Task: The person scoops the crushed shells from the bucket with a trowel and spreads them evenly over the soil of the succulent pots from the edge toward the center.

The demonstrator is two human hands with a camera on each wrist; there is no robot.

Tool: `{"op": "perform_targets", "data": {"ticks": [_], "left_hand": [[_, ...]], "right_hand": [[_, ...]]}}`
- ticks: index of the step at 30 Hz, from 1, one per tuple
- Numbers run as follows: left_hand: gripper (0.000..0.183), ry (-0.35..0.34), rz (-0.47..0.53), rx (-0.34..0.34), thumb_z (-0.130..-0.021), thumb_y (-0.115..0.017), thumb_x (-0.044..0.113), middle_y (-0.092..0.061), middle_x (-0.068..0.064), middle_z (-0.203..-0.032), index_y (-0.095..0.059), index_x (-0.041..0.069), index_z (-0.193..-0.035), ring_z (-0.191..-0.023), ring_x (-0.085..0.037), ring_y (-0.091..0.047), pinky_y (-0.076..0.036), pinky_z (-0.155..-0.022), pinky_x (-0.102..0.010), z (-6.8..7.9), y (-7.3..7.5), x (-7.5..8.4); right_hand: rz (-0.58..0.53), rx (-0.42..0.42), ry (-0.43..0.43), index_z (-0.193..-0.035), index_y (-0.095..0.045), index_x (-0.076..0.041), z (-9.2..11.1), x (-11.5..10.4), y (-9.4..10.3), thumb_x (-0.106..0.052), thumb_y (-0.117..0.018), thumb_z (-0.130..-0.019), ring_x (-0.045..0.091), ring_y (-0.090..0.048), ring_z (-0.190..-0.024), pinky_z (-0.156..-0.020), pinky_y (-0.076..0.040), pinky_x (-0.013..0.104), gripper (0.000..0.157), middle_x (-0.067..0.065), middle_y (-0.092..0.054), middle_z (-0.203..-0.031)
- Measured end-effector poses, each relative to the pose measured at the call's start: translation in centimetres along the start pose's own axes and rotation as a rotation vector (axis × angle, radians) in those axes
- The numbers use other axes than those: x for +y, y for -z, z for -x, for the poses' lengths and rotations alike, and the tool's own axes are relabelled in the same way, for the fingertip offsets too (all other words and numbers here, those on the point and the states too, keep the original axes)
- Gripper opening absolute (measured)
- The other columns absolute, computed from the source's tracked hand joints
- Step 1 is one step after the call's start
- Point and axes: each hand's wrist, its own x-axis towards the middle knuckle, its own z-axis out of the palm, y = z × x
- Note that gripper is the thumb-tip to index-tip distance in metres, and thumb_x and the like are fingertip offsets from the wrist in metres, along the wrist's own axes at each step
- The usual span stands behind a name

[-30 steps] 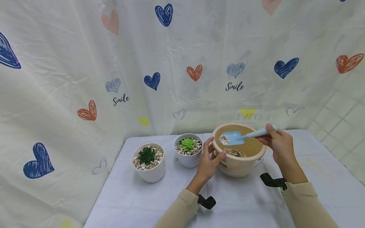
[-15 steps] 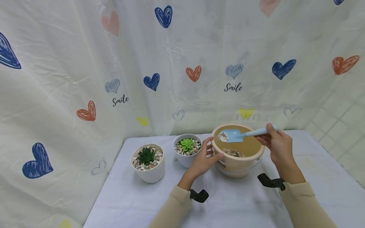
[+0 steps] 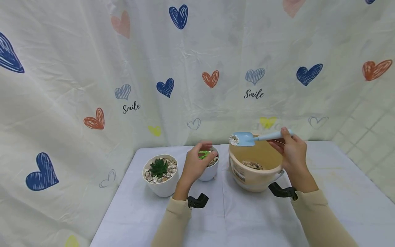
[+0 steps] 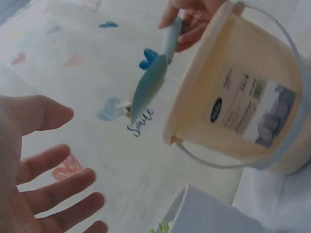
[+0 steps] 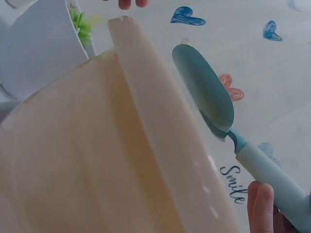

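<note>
My right hand [image 3: 293,151] grips the handle of a light-blue hand trowel [image 3: 246,138], its blade level above the bucket's left rim with pebbles [image 3: 234,139] at the tip. Below it stands a cream bucket [image 3: 253,178], with more pebbles [image 3: 253,165] at its bottom. My left hand [image 3: 195,163], fingers spread and holding nothing, hovers in front of the small white pot [image 3: 210,173] and partly covers its bright green succulent [image 3: 203,155]. The left wrist view shows that open palm [image 4: 29,194] apart from the bucket [image 4: 243,92] and the trowel [image 4: 150,87].
A larger white pot [image 3: 165,188] with a dark green succulent [image 3: 159,167] and pebbles stands at the left of the white-covered table [image 3: 247,219]. A curtain [image 3: 216,44] printed with hearts hangs right behind the table.
My left hand has let go of the bucket rim and moved left to the small pot. My right hand has raised the loaded trowel and shifted it left over the rim.
</note>
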Motion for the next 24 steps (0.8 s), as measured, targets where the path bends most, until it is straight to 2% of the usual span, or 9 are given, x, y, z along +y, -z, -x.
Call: {"op": "perform_targets", "data": {"ticks": [2,4,8,12,15,17,20,24], "left_hand": [[0.047,-0.019,-0.086,0.105,-0.092,-0.074,0.038,-0.064,-0.005,-0.134,-0.063,0.02,-0.134,-0.127,-0.028,-0.059,-0.048,-0.104,-0.054,0.0,0.1,-0.7],[0.059,-0.008,-0.202,0.167,-0.085,-0.078,0.045,-0.059,-0.003,-0.138,-0.06,0.022,-0.137,-0.13,-0.027,-0.053,-0.047,-0.105,-0.054,0.0,0.0,-1.7],[0.098,0.075,-0.377,0.22,-0.069,-0.085,0.063,-0.043,-0.006,-0.152,-0.045,0.023,-0.149,-0.139,-0.03,-0.041,-0.043,-0.109,-0.055,0.1,-0.8,-3.7],[0.125,0.19,-0.449,0.255,-0.059,-0.086,0.075,-0.032,-0.012,-0.159,-0.03,0.022,-0.158,-0.143,-0.034,-0.038,-0.042,-0.111,-0.056,0.2,-1.8,-5.3],[0.13,0.239,-0.427,0.273,-0.057,-0.085,0.077,-0.033,-0.012,-0.156,-0.025,0.024,-0.16,-0.139,-0.035,-0.042,-0.047,-0.106,-0.055,0.3,-2.4,-6.3],[0.13,0.245,-0.379,0.279,-0.058,-0.085,0.077,-0.034,-0.013,-0.154,-0.024,0.024,-0.16,-0.136,-0.035,-0.044,-0.049,-0.103,-0.055,0.4,-2.5,-6.7],[0.129,0.234,-0.27,0.263,-0.06,-0.088,0.071,-0.032,-0.012,-0.154,-0.021,0.026,-0.16,-0.136,-0.034,-0.044,-0.047,-0.106,-0.055,0.8,-2.3,-7.3],[0.127,0.232,-0.119,0.225,-0.061,-0.093,0.061,-0.027,-0.011,-0.157,-0.015,0.038,-0.159,-0.137,-0.034,-0.043,-0.043,-0.11,-0.056,1.2,-1.6,-7.9]], "right_hand": [[-0.005,0.006,0.004,-0.104,-0.068,-0.007,0.0,0.2,-0.6,-0.029,-0.07,-0.096,0.02,-0.078,-0.071,-0.067,-0.061,0.028,0.023,0.009,-0.076,-0.079],[-0.01,0.008,0.005,-0.106,-0.068,-0.007,0.0,0.3,-1.1,-0.027,-0.07,-0.096,0.02,-0.078,-0.071,-0.068,-0.061,0.028,0.023,0.009,-0.076,-0.081],[-0.007,-0.007,0.009,-0.109,-0.067,-0.006,0.1,0.7,-2.2,-0.028,-0.069,-0.097,0.02,-0.078,-0.073,-0.069,-0.061,0.028,0.026,0.009,-0.075,-0.082],[0.032,-0.028,0.011,-0.11,-0.063,-0.003,0.0,1.6,-2.9,-0.03,-0.068,-0.097,0.018,-0.077,-0.073,-0.07,-0.061,0.026,0.031,0.008,-0.075,-0.081],[0.074,-0.019,-0.004,-0.112,-0.061,-0.002,-0.1,2.3,-3.4,-0.033,-0.067,-0.098,0.017,-0.077,-0.074,-0.071,-0.061,0.026,0.034,0.006,-0.075,-0.082],[0.103,-0.006,-0.013,-0.112,-0.061,-0.002,-0.1,2.6,-3.7,-0.033,-0.066,-0.098,0.016,-0.077,-0.074,-0.071,-0.061,0.025,0.034,0.005,-0.075,-0.082],[0.14,0.011,-0.02,-0.109,-0.061,-0.003,-0.1,3.1,-4.2,-0.034,-0.066,-0.098,0.016,-0.077,-0.074,-0.072,-0.061,0.025,0.033,0.004,-0.075,-0.081],[0.172,0.024,-0.023,-0.11,-0.062,-0.005,0.1,3.4,-4.6,-0.039,-0.069,-0.095,0.014,-0.077,-0.074,-0.072,-0.061,0.025,0.037,0.002,-0.075,-0.081]]}}
